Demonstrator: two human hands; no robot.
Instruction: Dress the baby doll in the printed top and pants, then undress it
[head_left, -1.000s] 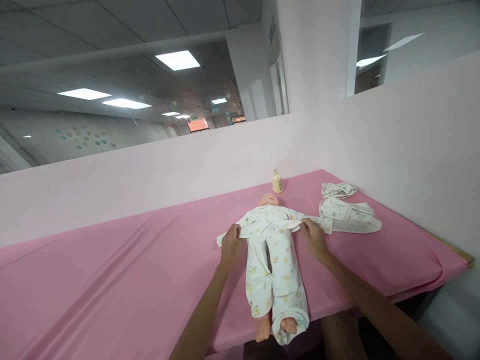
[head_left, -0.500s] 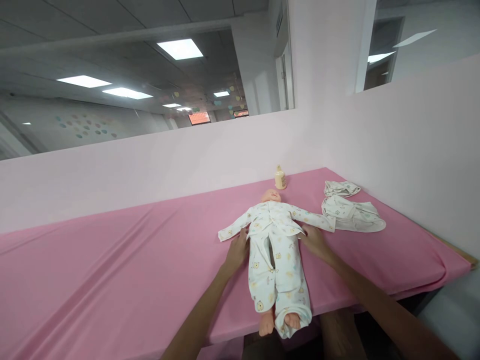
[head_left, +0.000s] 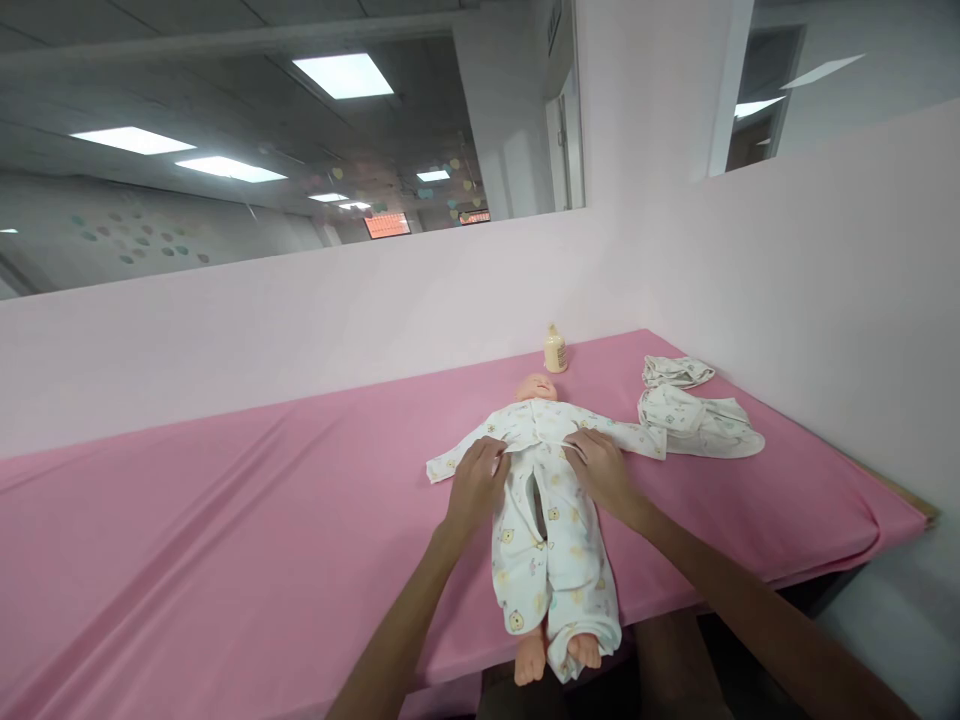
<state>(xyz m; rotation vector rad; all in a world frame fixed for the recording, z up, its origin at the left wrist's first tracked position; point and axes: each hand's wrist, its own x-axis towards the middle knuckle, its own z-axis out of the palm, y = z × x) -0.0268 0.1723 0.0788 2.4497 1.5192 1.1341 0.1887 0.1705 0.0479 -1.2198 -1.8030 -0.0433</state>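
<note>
A baby doll (head_left: 537,387) lies on its back on the pink sheet, arms spread, feet toward me. It wears a white printed shirt (head_left: 536,420) and matching split-crotch trousers (head_left: 581,545). My left hand (head_left: 478,482) is closed on the shirt's hem at the doll's waist, on the left side. On the right side my right hand (head_left: 600,470) pinches the same hem. The hem is raised, so the top of the trousers shows between the hands. Both fingertips are partly hidden. One trouser leg bunches around the foot on the right; the other foot is bare below its cuff.
A cream pump bottle (head_left: 555,352) stands behind the doll's head. Folded white cloths (head_left: 697,420) lie at the right. The pink sheet (head_left: 225,540) covers the table, with a pale wall (head_left: 420,300) and windows behind.
Both hands have moved up and inward from the doll's sides to its waist, lifting the shirt's hem. My view has shifted slightly.
</note>
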